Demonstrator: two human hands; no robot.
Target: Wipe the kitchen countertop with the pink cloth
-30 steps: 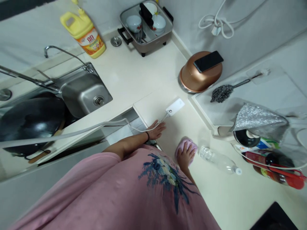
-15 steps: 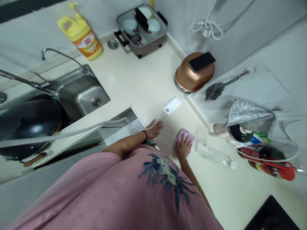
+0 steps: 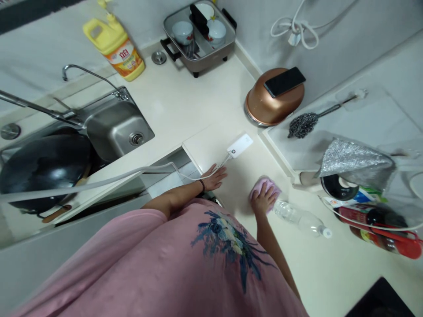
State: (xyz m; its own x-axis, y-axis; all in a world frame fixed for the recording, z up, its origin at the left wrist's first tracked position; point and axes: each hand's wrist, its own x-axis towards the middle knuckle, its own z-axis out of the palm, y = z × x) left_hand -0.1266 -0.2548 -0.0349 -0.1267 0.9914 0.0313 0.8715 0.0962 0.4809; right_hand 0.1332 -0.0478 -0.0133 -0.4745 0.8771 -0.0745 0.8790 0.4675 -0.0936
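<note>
My right hand [image 3: 263, 201] presses a pink cloth [image 3: 270, 186] onto the cream countertop [image 3: 191, 105], fingers spread over it. Just to the right of the cloth a clear plastic bottle [image 3: 300, 219] lies on its side, its neck end pointing away; the two seem to touch. My left hand [image 3: 214, 177] rests flat at the counter's front edge with its fingers stretched out and nothing in them. White cables run across that hand to a flat white block [image 3: 240, 145], perhaps a power bank, lying beyond it.
A steel sink [image 3: 115, 127] with a black wok [image 3: 46, 167] lies left. At the back stand a yellow detergent jug [image 3: 115, 46], an electric pan [image 3: 205, 59] holding bowls, and a copper-coloured pot [image 3: 272, 101] topped by a phone [image 3: 284, 82]. Sauce bottles [image 3: 373, 220] are at right.
My right hand has slid the pink cloth to the right, up to the plastic bottle. My left hand stays at the counter edge. The view has shifted slightly.
</note>
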